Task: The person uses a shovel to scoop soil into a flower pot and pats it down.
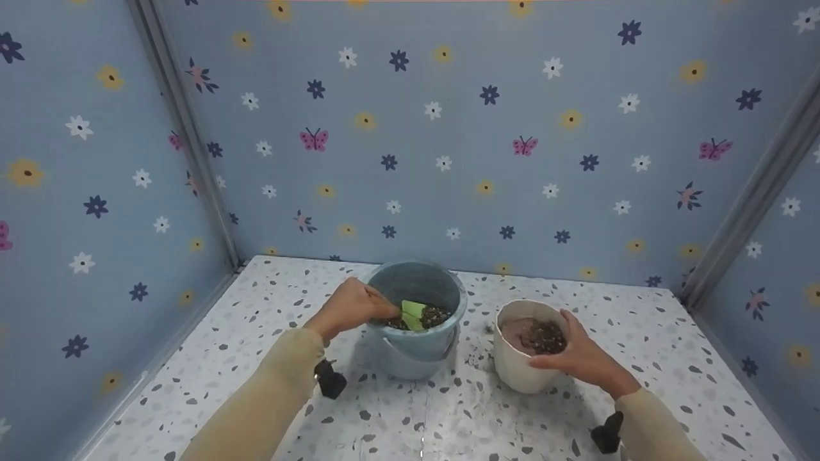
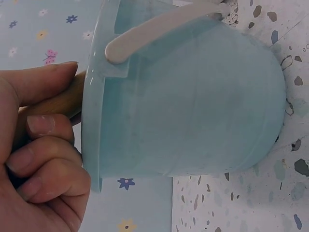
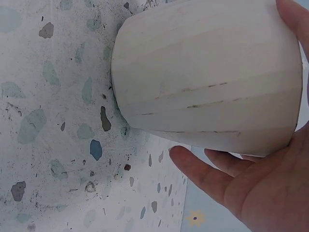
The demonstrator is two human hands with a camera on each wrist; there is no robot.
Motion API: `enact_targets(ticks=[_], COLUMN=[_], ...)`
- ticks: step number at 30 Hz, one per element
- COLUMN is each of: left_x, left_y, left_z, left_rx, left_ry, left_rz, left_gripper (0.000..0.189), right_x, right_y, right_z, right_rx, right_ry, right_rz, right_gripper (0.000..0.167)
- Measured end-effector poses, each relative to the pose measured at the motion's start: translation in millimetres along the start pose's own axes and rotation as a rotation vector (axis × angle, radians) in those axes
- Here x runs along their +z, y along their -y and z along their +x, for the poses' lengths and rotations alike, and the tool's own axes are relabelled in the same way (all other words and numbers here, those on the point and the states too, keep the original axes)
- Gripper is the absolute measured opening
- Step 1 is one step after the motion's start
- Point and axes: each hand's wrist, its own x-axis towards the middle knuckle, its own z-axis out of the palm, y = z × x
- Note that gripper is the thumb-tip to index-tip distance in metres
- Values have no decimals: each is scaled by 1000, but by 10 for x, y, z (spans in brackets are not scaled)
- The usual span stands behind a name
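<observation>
My left hand (image 1: 352, 306) reaches over the left rim of a light blue bucket (image 1: 410, 362). Its fingers curl round the wooden handle (image 2: 60, 104) of a small garden trowel, whose green blade (image 1: 413, 312) is down in the bucket among dark, grainy potting soil (image 1: 437, 315). To the right stands a white ribbed plant pot (image 1: 520, 368), with a patch of dark soil (image 1: 544, 336) on its pale inside. My right hand (image 1: 586, 358) holds this pot from the right, thumb at the near rim and fingers round the far side.
Bucket and pot stand on a speckled white tabletop (image 1: 269, 390), with soil crumbs (image 1: 477, 358) between them. The bucket's pale carrying handle (image 2: 164, 31) hangs down its near side. Blue flower-patterned panels (image 1: 423, 141) close off the back and both sides.
</observation>
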Motion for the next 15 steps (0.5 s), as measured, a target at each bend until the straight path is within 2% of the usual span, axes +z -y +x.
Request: enact_targets(ticks=[5, 15], left_x=[53, 77], left_y=[30, 70], left_z=[-25, -60], left_rx=[-20, -10], left_ry=[-21, -78], left_rz=[-43, -71], left_gripper=[15, 16], right_x=[-14, -11], right_y=[-4, 23], right_z=[-19, 5], right_rx=[16, 17], right_ry=[-3, 1], right_rz=[6, 9], right_gripper=[129, 129])
